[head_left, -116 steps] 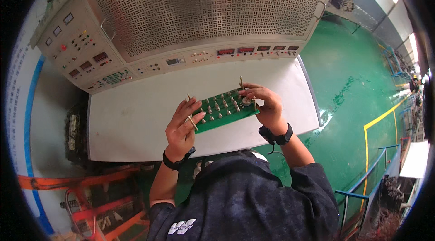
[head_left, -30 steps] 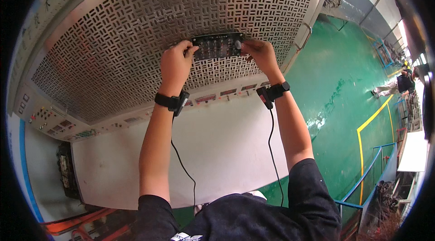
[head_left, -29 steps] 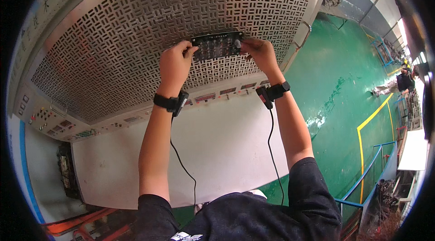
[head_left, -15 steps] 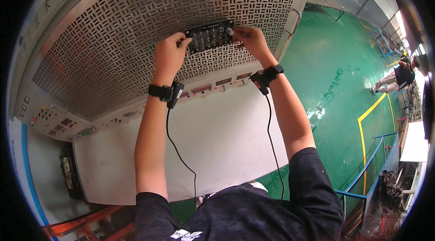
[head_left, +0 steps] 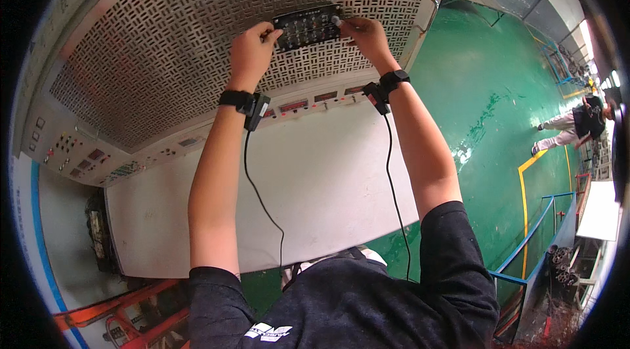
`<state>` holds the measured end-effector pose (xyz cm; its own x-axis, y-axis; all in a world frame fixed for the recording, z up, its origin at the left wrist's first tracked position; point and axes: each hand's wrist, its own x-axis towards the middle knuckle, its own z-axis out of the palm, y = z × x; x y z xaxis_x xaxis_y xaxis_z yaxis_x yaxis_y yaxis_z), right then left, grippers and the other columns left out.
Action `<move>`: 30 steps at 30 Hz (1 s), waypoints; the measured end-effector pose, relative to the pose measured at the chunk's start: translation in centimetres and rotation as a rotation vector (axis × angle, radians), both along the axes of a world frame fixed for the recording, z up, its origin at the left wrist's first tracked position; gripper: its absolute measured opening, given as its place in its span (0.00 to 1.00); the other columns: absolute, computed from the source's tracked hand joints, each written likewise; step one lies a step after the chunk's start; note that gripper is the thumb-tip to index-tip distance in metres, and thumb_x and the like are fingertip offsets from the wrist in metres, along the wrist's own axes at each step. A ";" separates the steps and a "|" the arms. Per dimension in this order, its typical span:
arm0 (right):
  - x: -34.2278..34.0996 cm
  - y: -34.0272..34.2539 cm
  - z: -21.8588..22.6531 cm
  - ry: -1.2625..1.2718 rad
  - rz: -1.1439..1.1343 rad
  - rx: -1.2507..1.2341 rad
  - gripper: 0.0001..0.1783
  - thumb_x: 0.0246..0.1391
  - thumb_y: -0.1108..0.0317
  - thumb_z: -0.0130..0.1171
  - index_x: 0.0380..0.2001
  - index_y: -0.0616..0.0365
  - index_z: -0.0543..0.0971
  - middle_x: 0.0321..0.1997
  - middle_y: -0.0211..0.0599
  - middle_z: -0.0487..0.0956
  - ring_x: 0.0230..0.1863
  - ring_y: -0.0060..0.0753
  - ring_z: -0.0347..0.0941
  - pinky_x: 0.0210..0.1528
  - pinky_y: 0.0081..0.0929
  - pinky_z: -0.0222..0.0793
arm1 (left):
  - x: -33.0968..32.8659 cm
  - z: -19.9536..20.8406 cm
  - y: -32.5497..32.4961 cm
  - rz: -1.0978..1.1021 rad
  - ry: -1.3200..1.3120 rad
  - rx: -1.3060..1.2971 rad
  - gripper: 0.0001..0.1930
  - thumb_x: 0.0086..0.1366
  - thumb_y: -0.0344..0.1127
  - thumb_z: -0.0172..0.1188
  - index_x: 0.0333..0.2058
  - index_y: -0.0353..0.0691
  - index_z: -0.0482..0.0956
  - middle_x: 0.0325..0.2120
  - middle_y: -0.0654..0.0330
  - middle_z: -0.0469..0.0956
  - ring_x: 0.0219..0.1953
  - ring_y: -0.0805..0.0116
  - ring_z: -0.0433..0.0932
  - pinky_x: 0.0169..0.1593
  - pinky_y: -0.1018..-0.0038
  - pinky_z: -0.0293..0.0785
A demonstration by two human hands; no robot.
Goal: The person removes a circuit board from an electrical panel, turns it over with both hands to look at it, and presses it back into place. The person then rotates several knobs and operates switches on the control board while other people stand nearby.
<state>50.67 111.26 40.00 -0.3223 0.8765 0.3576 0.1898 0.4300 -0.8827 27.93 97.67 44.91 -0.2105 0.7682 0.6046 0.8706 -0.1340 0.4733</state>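
A black rectangular module board with rows of small terminals or switches is up against the perforated metal panel, slightly tilted. My left hand pinches the board's left end between thumb and fingers. At the opposite end my right hand is closed, with its fingertips at a small pale knob-like piece by the board's corner. Whether that piece is part of the board I cannot tell. Both wrists wear black straps with small cabled boxes.
Below the panel runs a strip of red displays and knobs, above a white tabletop. A metal handle is at the panel's right edge. Blue railing stands on the green floor; another person is far right.
The whole view has shifted, so the panel and board sit higher in the picture. Both hands keep their places on the board. The other person has shifted position at the far right.
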 end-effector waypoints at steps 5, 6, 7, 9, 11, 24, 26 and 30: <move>-1.1 -2.2 1.1 -0.030 -0.033 -0.007 0.14 0.53 0.62 0.61 0.36 0.62 0.81 0.25 0.32 0.81 0.27 0.17 0.75 0.28 0.19 0.69 | -0.7 -0.8 0.3 0.003 -0.196 -0.085 0.11 0.62 0.40 0.59 0.34 0.39 0.80 0.19 0.57 0.77 0.18 0.65 0.73 0.23 0.68 0.66; -1.1 -2.2 1.2 -0.031 -0.055 -0.013 0.14 0.53 0.62 0.62 0.36 0.62 0.81 0.26 0.32 0.81 0.28 0.17 0.76 0.28 0.19 0.70 | -0.8 -0.6 0.3 0.013 -0.182 -0.072 0.11 0.62 0.40 0.59 0.34 0.39 0.81 0.20 0.57 0.77 0.18 0.65 0.73 0.23 0.68 0.67; -1.1 -2.0 1.2 0.033 -0.012 -0.043 0.14 0.53 0.61 0.62 0.37 0.61 0.81 0.27 0.33 0.81 0.30 0.18 0.78 0.28 0.18 0.70 | -1.2 -1.1 0.5 -0.038 -0.272 -0.042 0.11 0.61 0.41 0.60 0.35 0.39 0.81 0.20 0.57 0.78 0.18 0.63 0.74 0.24 0.67 0.69; -1.1 -2.1 0.9 0.022 -0.035 -0.047 0.14 0.53 0.61 0.62 0.37 0.61 0.81 0.27 0.33 0.81 0.30 0.18 0.78 0.27 0.18 0.70 | -1.3 -1.7 1.0 -0.012 -0.170 0.044 0.11 0.61 0.40 0.60 0.35 0.39 0.81 0.20 0.57 0.78 0.18 0.62 0.74 0.24 0.67 0.70; -1.2 -2.0 0.8 0.030 -0.070 -0.038 0.15 0.53 0.59 0.61 0.36 0.60 0.82 0.28 0.32 0.82 0.29 0.18 0.77 0.26 0.18 0.69 | -1.4 -2.0 1.9 0.041 -0.043 0.127 0.10 0.60 0.40 0.60 0.34 0.39 0.81 0.18 0.57 0.78 0.18 0.60 0.75 0.25 0.66 0.71; 0.0 -3.4 -2.5 -0.148 -0.130 0.035 0.19 0.54 0.53 0.58 0.35 0.60 0.80 0.27 0.34 0.81 0.25 0.22 0.77 0.27 0.24 0.69 | -3.0 -4.6 -2.6 -0.102 -0.052 -0.155 0.13 0.58 0.44 0.61 0.29 0.39 0.80 0.24 0.58 0.80 0.26 0.60 0.79 0.31 0.70 0.73; 1.6 -5.6 -5.1 -0.137 -0.059 -0.158 0.16 0.55 0.56 0.57 0.35 0.58 0.80 0.27 0.33 0.80 0.24 0.22 0.76 0.28 0.23 0.69 | -2.1 -5.3 -9.0 -0.114 -0.210 -0.337 0.10 0.59 0.39 0.59 0.28 0.38 0.78 0.23 0.58 0.79 0.26 0.65 0.78 0.31 0.72 0.72; 3.6 -8.9 -13.1 -0.072 0.102 -0.746 0.13 0.55 0.60 0.57 0.37 0.57 0.78 0.30 0.31 0.80 0.27 0.25 0.75 0.30 0.24 0.71 | -6.4 -12.4 -24.9 -0.006 -0.611 -0.705 0.11 0.63 0.38 0.58 0.30 0.35 0.78 0.22 0.66 0.77 0.24 0.78 0.72 0.29 0.78 0.68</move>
